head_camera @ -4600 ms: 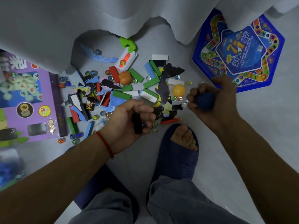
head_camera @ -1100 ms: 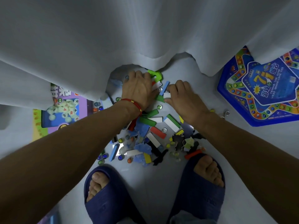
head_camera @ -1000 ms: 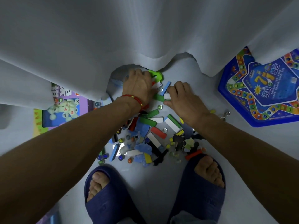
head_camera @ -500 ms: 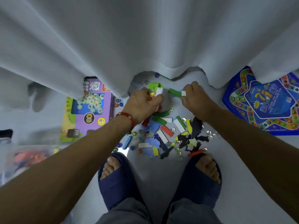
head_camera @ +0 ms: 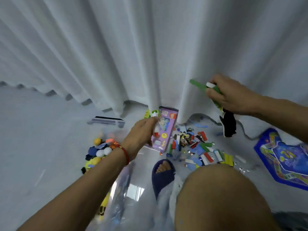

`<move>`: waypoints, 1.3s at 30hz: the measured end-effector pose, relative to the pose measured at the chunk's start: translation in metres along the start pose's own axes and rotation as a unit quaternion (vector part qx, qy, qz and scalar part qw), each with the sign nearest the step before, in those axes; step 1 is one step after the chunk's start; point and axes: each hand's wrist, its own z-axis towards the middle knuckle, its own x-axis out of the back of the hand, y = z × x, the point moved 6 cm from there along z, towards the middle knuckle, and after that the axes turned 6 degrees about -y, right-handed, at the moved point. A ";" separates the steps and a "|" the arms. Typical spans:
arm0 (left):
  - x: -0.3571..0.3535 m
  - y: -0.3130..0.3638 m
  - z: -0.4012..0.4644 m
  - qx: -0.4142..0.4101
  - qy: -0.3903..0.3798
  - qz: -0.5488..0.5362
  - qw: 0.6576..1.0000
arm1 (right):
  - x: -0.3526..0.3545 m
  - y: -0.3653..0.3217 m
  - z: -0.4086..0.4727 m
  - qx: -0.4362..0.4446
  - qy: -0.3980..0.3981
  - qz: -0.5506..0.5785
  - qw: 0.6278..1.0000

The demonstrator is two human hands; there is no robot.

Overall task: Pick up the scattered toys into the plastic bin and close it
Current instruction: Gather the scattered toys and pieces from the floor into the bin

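Head view — left grip [head_camera: 141, 132] clutches a white toy [head_camera: 155, 126]; right grip [head_camera: 231, 95] clutches green blocks [head_camera: 200, 85].

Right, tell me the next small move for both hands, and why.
Probably carry both handfuls left and release them into the clear plastic bin. The left hand already grips a white, red and green toy just above it, while the right hand, raised by the white curtain, holds green pieces and a black foam cutout. Both are full.
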 end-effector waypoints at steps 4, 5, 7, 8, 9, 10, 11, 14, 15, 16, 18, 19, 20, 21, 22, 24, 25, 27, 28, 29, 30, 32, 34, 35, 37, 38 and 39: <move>0.110 -0.045 -0.062 0.067 0.098 -0.122 0.985 | 0.013 -0.143 0.071 0.126 0.000 -0.030 0.992; 0.133 -0.060 -0.077 0.085 0.123 -0.121 0.981 | 0.005 -0.179 0.086 0.148 -0.009 -0.024 0.989; 0.167 -0.089 -0.104 0.124 0.167 -0.097 0.973 | -0.024 -0.246 0.106 0.173 -0.030 -0.012 0.984; 0.179 -0.102 -0.114 0.143 0.180 -0.094 0.969 | -0.044 -0.274 0.112 0.178 -0.048 -0.002 0.983; 0.187 -0.114 -0.123 0.162 0.189 -0.096 0.964 | -0.068 -0.299 0.114 0.175 -0.074 0.010 0.982; 0.193 -0.124 -0.132 0.178 0.196 -0.099 0.959 | -0.094 -0.319 0.112 0.162 -0.104 0.021 0.981; 0.197 -0.133 -0.140 0.193 0.200 -0.101 0.955 | -0.120 -0.332 0.108 0.138 -0.134 0.031 0.981; 0.200 -0.150 -0.155 0.223 0.186 -0.106 0.951 | -0.176 -0.348 0.087 0.071 -0.209 0.048 0.974; 0.200 -0.153 -0.157 0.226 0.175 -0.107 0.952 | -0.185 -0.347 0.080 0.063 -0.235 0.034 0.969; 0.198 -0.155 -0.158 0.226 0.166 -0.113 0.953 | -0.188 -0.345 0.076 0.065 -0.255 0.019 0.965; 0.196 -0.157 -0.157 0.223 0.170 -0.140 0.949 | -0.173 -0.337 0.074 0.082 -0.260 -0.001 0.962; 0.195 -0.157 -0.155 0.223 0.177 -0.147 0.947 | -0.160 -0.330 0.076 0.090 -0.255 -0.013 0.963; 0.193 -0.154 -0.152 0.223 0.184 -0.140 0.947 | -0.145 -0.321 0.076 0.090 -0.252 -0.027 0.963; 0.192 -0.150 -0.149 0.220 0.191 -0.120 0.949 | -0.129 -0.309 0.076 0.083 -0.254 -0.039 0.963; 0.190 -0.144 -0.143 0.210 0.199 -0.088 0.953 | -0.113 -0.295 0.074 0.074 -0.255 -0.051 0.963; 0.183 -0.121 -0.128 0.169 0.206 -0.017 0.964 | -0.082 -0.261 0.069 0.045 -0.251 -0.059 0.965; 0.175 -0.107 -0.120 0.144 0.207 0.001 0.968 | -0.068 -0.239 0.064 0.023 -0.249 -0.051 0.967; 0.149 -0.074 -0.100 0.092 0.194 0.001 0.977 | -0.042 -0.189 0.048 -0.028 -0.250 -0.034 0.967; 0.130 -0.058 -0.089 0.066 0.178 -0.004 0.982 | -0.031 -0.162 0.038 -0.051 -0.252 -0.036 0.966; 0.109 -0.042 -0.078 0.045 0.155 -0.006 0.987 | -0.022 -0.134 0.027 -0.072 -0.256 -0.043 0.963; 0.087 -0.029 -0.066 0.032 0.126 -0.005 0.992 | -0.014 -0.106 0.014 -0.093 -0.261 -0.055 0.959; 0.040 -0.009 -0.044 0.023 0.071 -0.003 0.997 | -0.002 -0.051 -0.015 -0.139 -0.271 -0.072 0.950; -0.005 0.000 -0.019 0.023 0.021 0.026 0.999 | 0.001 0.002 -0.045 -0.187 -0.274 -0.047 0.942; -0.026 0.001 -0.007 0.030 -0.002 0.044 0.999 | -0.003 0.027 -0.060 -0.209 -0.276 -0.026 0.938; -0.062 -0.005 0.016 0.065 -0.044 0.065 0.995 | -0.018 0.074 -0.091 -0.254 -0.281 0.015 0.926; -0.077 -0.011 0.026 0.083 -0.070 0.077 0.991 | -0.030 0.097 -0.108 -0.279 -0.284 0.038 0.917; -0.090 -0.018 0.035 0.096 -0.100 0.096 0.986 | -0.045 0.118 -0.124 -0.303 -0.285 0.061 0.907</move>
